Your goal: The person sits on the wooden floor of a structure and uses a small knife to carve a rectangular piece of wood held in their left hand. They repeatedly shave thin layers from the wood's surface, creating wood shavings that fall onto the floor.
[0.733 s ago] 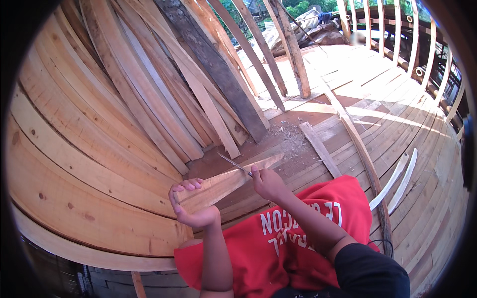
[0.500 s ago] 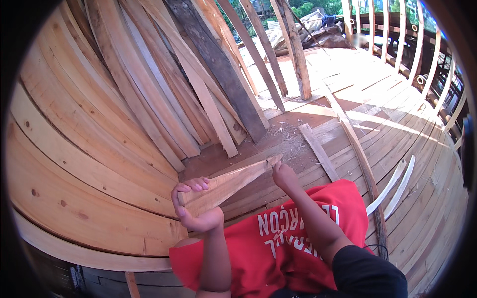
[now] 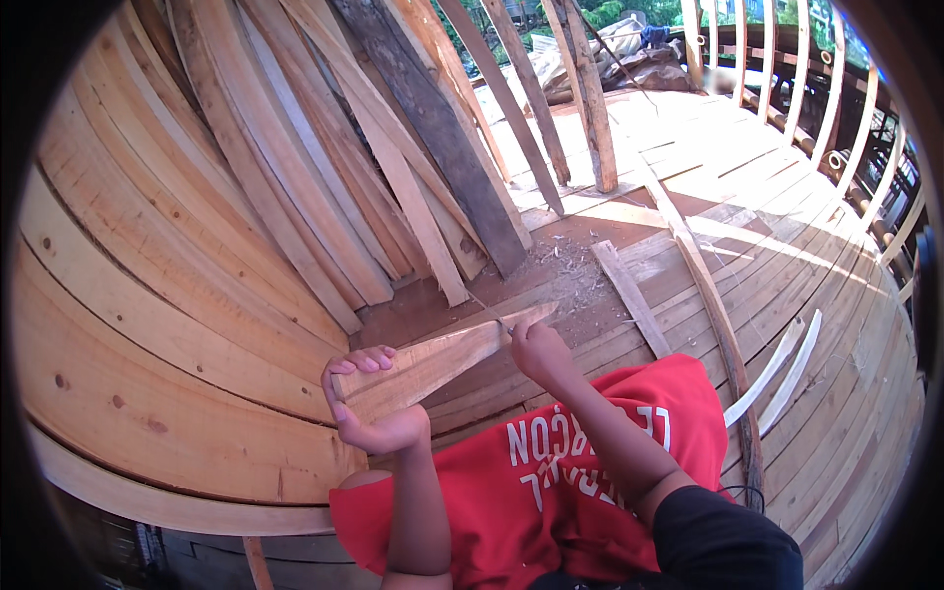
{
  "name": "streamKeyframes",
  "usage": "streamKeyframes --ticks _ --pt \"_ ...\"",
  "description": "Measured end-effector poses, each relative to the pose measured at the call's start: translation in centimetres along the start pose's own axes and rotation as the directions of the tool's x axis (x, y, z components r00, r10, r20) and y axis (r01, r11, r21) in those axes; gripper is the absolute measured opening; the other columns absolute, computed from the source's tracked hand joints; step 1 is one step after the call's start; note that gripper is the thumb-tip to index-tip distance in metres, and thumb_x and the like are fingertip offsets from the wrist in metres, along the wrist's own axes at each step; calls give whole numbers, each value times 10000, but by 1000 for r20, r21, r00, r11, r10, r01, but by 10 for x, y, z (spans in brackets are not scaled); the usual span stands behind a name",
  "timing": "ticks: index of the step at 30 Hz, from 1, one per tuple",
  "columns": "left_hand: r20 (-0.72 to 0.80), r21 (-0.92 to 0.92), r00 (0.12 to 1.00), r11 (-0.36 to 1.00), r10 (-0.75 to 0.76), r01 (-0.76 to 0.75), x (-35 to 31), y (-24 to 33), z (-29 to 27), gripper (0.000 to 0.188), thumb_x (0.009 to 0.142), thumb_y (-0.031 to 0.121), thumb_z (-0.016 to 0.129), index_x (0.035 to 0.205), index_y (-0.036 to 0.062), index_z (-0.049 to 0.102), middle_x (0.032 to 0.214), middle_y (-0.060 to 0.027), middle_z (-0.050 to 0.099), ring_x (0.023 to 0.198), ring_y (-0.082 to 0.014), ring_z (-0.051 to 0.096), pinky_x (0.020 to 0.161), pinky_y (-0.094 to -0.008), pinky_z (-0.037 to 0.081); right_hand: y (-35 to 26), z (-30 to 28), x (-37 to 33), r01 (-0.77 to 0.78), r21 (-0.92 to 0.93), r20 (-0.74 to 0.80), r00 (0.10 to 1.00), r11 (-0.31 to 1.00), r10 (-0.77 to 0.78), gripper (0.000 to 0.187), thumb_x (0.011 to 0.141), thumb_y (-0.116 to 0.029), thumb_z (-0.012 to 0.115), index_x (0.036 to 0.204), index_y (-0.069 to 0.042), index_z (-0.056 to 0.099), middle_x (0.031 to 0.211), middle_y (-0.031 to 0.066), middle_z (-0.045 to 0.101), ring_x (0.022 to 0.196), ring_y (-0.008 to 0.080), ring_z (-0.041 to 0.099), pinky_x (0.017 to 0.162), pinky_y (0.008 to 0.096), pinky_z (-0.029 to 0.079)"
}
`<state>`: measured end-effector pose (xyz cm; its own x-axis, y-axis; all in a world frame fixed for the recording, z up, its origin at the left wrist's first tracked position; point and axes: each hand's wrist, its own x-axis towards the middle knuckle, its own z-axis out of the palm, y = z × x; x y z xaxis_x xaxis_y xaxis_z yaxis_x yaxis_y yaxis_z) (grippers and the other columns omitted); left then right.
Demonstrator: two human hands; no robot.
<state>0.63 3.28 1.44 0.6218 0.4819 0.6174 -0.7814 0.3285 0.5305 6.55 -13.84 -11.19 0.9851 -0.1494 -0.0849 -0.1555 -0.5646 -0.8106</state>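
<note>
A tapered, wedge-shaped piece of pale wood (image 3: pixel 433 366) is held out above the red cloth over my lap. At its broad end my left hand (image 3: pixel 379 408) is closed round it, fingers over the far edge and thumb side near me. The narrow end points away to the right. My right hand (image 3: pixel 541 352) is closed on a knife (image 3: pixel 504 325), of which only a thin dark part shows against the wood's upper edge, a short way in from the tip. Its handle is hidden in the fist.
Curved planks (image 3: pixel 177 364) form a wall at my left, with several loose boards (image 3: pixel 285 157) leaning on it. Wood shavings (image 3: pixel 580 270) lie on the plank floor. A short board (image 3: pixel 631 300), a long strip (image 3: pixel 703 285) and two pale curved strips (image 3: pixel 787 369) lie at right.
My right hand and the knife have moved left along the wood, away from its tip. My left hand and the wood have shifted slightly left.
</note>
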Motion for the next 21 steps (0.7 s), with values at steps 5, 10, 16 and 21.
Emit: streamKeyframes --ticks 5,10,16,21 --pt "114 5 993 999 -33 33 -13 2 21 362 830 419 401 949 83 462 791 -78 499 742 -212 496 759 -408 432 75 6 34 -63 -128 -85 995 990 52 443 946 -290 337 944 81 578 932 337 616 932 505 589 850 560 450" --pt "104 46 994 999 15 -20 -8 5 9 392 843 430 395 946 57 455 787 -98 511 735 -221 510 748 -420 443 22 3 11 53 -65 24 998 996 -52 441 945 -276 348 982 111 556 920 354 609 922 523 579 863 565 436" --pt "50 -34 998 999 -23 25 -6 -1 15 395 847 426 399 956 50 454 791 -104 518 733 -226 516 747 -419 446 38 -7 14 -126 24 -114 985 992 128 562 953 -344 314 849 107 633 917 368 602 948 516 583 894 553 429" --pt "114 25 993 1000 -20 17 -6 5 9 388 831 442 415 957 79 472 792 -67 492 747 -206 489 766 -391 433 43 7 28 -147 29 -53 987 989 149 556 958 -327 305 881 98 656 940 350 618 956 499 597 885 553 448"
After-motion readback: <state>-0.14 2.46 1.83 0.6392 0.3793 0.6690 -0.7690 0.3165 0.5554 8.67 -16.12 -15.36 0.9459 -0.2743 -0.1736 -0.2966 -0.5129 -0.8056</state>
